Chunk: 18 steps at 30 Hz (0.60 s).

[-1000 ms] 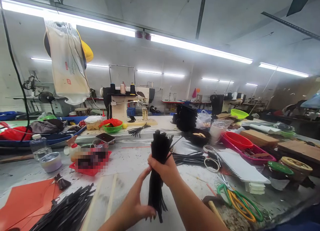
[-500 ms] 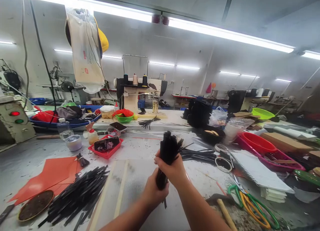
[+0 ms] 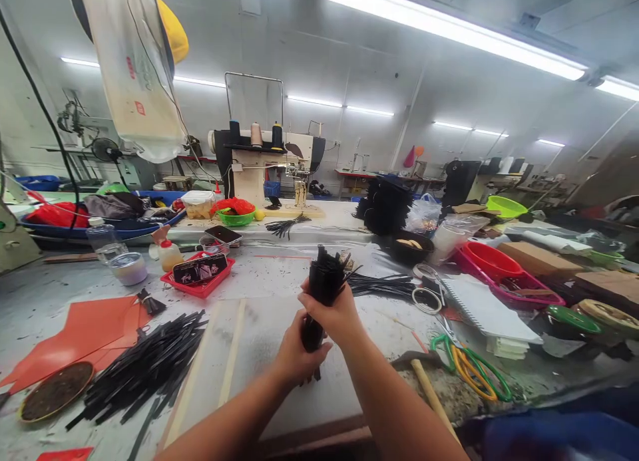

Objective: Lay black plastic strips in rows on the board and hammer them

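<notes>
A thick bundle of black strips (image 3: 325, 275) stands nearly upright over the pale work board (image 3: 264, 381). Around its upper middle my right hand (image 3: 335, 311) is closed, thumb across the front. Lower down, my left hand (image 3: 298, 351) wraps the same bundle, and a few strip ends poke out beneath it. The strips' top ends fan out slightly, some leaning right. Left of the board lies a loose pile of black strips (image 3: 144, 368). Behind my right hand, more long black strips (image 3: 384, 285) lie flat on the table.
Orange sheets (image 3: 74, 328) and a round dark-filled dish (image 3: 57, 391) lie at left. A red tray (image 3: 212, 285) holds a phone. Scissors (image 3: 459, 354), a wooden handle (image 3: 432, 394) and a spiral notebook (image 3: 484, 308) lie at right. A sewing machine (image 3: 254, 175) stands behind.
The view has shifted, so the scene sits higher and further left. Both hands still grip the bundle, and its lower ends now show more below my left hand.
</notes>
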Motion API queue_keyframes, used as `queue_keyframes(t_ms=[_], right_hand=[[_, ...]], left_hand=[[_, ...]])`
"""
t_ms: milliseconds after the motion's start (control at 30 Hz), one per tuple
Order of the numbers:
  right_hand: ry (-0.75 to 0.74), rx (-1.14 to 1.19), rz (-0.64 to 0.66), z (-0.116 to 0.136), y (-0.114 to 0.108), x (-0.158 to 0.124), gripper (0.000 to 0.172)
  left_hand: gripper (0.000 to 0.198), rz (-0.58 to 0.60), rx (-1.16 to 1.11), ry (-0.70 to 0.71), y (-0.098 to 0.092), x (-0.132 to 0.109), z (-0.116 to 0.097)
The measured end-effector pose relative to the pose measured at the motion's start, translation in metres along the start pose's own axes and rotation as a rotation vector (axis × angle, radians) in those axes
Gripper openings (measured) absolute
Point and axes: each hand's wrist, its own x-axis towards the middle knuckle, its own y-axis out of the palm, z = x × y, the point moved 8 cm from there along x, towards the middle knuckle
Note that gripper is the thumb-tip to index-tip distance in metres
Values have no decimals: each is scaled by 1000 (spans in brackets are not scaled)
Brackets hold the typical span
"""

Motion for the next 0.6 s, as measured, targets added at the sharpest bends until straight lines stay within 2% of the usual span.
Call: queue_keyframes(t_ms=[133,367,467,600], right_hand=[[31,88,5,-1,0,-1,39],[100,144,61,-1,2,-4,47],[96,159,61,-1,2,-4,48],[60,78,55,-3,2,-3,41]], left_hand=[[54,10,-35,22,2,3,-7],[65,13,-37,-5,2,0,-4],[64,1,-16,-19,2,1,-2],[51,-22,14,-54,2,2,-1]])
